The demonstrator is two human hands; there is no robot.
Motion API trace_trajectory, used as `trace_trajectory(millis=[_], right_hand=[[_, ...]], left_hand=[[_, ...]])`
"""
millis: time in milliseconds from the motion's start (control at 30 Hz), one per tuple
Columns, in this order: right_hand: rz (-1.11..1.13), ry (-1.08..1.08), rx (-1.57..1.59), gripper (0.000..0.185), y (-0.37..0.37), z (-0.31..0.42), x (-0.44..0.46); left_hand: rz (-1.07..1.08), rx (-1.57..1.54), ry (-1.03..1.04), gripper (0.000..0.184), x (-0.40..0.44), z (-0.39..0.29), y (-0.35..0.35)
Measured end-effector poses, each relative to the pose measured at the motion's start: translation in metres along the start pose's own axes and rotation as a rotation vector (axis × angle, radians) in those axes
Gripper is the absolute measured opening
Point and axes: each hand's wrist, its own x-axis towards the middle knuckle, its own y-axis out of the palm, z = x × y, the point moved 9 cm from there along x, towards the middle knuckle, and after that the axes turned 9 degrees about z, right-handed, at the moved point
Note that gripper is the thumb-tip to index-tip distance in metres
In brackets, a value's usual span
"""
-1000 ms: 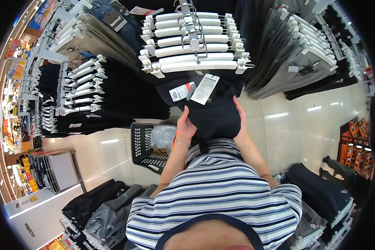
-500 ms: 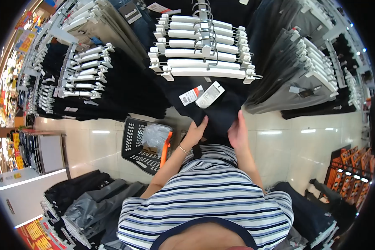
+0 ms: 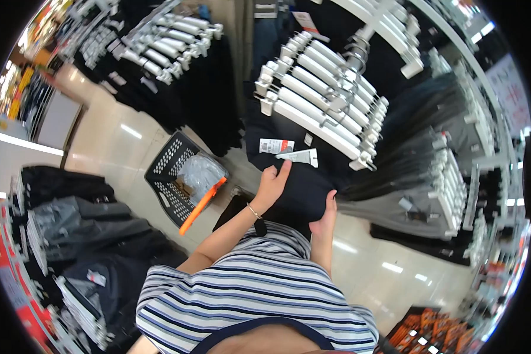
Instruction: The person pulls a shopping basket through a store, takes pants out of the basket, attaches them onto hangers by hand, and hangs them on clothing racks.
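Observation:
Dark trousers point(image 3: 304, 187) hang from the front of several white hangers point(image 3: 318, 121) on a metal rail. My left hand point(image 3: 271, 187) is closed on their left side, its fingers close to the tags. On the other side, my right hand point(image 3: 323, 217) grips the cloth at the edge, thumb up. A white and red price tag point(image 3: 276, 146) and a pale tag point(image 3: 300, 157) lie on the front of the trousers, below the hangers.
A black basket point(image 3: 162, 203) with an orange handle point(image 3: 202, 206) and a plastic bag point(image 3: 197, 177) stands on the floor at the left. Black trousers point(image 3: 203, 88) hang upper left, grey trousers point(image 3: 389, 212) at the right. Dark clothes point(image 3: 79, 221) hang lower left.
The view has turned, so the hangers now slant down to the right and the basket appears farther left. Both hands still hold the trousers; my left hand is now nearer the tags.

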Motion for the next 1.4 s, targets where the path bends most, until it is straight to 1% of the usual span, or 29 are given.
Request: trace_trajectory(millis=[33,67,100,133,167,200,267,300,400,467,500,533,600,633,733,767,867,900,1000,1067,1133,1200,1267,1333,1400], right_hand=[[0.073,0.108,0.171,0.044,-0.002,-0.011,0.005],[0.141,0.225,0.340,0.045,0.000,-0.020,0.008],[0.164,0.264,0.313,0.046,-0.001,-0.023,0.010],[0.115,0.266,0.230,0.043,-0.010,-0.026,0.014],[0.123,0.250,0.211,0.040,-0.009,-0.028,0.018],[0.130,0.235,0.195,0.038,-0.009,-0.028,0.021],[0.152,0.219,0.069,0.036,-0.007,-0.027,0.028],[0.162,0.207,0.013,0.036,-0.008,-0.027,0.031],[0.053,0.034,-0.571,0.036,-0.042,-0.018,0.050],[0.265,-0.199,-1.573,0.036,-0.016,-0.007,0.060],[0.336,-0.242,-1.736,0.034,-0.012,-0.016,0.063],[0.381,-0.222,-1.826,0.033,-0.004,-0.028,0.062],[0.455,-0.182,-2.004,0.031,0.012,-0.049,0.055],[0.460,-0.050,-2.110,0.027,0.011,-0.063,0.058],[0.535,-0.052,-2.104,0.027,0.004,-0.096,0.071],[0.532,-0.046,-2.127,0.027,-0.001,-0.104,0.077],[0.542,0.243,-2.322,0.023,0.001,-0.131,0.092],[0.551,0.382,-2.288,0.022,-0.006,-0.147,0.103],[0.780,0.093,-2.084,0.024,0.048,-0.181,0.107],[0.807,0.018,-1.876,0.027,0.088,-0.203,0.116],[0.801,0.091,-1.709,0.032,0.124,-0.227,0.128],[0.818,-0.030,-1.508,0.038,0.150,-0.259,0.157],[0.825,-0.088,-1.087,0.042,0.203,-0.280,0.174],[0.696,-0.209,-0.956,0.040,0.261,-0.281,0.184],[0.541,-0.425,-1.101,0.036,0.296,-0.291,0.202]], left_hand=[[0.040,-0.354,-0.182,0.046,0.002,0.020,0.006],[-0.016,-0.503,-0.276,0.043,-0.001,0.031,0.005],[-0.071,-0.658,-0.358,0.039,-0.005,0.032,0.006],[-0.122,-0.819,-0.427,0.036,-0.009,0.029,0.006],[-0.056,-0.929,-0.427,0.025,-0.016,0.017,0.003],[-0.082,-0.864,-0.375,0.024,-0.017,0.029,-0.010],[-0.141,-0.719,-0.294,0.024,-0.020,0.075,-0.035],[-0.231,-0.539,-0.211,0.021,-0.026,0.079,-0.057],[-0.464,-0.014,-0.127,0.027,-0.056,0.093,-0.131],[-0.684,0.766,0.101,0.033,-0.085,0.044,-0.167],[-0.755,1.171,0.202,0.037,-0.100,0.025,-0.170],[-0.629,1.205,0.073,0.040,-0.103,0.052,-0.183],[-0.358,1.245,-0.180,0.047,-0.108,0.139,-0.197],[-0.306,1.182,-0.207,0.049,-0.106,0.155,-0.203],[-0.247,1.155,-0.304,0.047,-0.097,0.170,-0.211],[-0.257,1.179,-0.255,0.047,-0.095,0.164,-0.211],[-0.293,1.209,-0.237,0.047,-0.090,0.162,-0.216],[-0.297,1.214,-0.236,0.046,-0.087,0.159,-0.220],[-0.288,1.174,-0.265,0.044,-0.077,0.162,-0.232],[-0.315,1.173,-0.259,0.044,-0.069,0.156,-0.243],[-0.339,1.172,-0.250,0.045,-0.059,0.162,-0.257],[-0.357,1.135,-0.245,0.046,-0.054,0.162,-0.273],[-0.375,1.111,-0.252,0.046,-0.044,0.160,-0.289],[-0.386,1.106,-0.278,0.047,-0.037,0.159,-0.307],[-0.375,1.104,-0.285,0.048,-0.028,0.163,-0.323]])
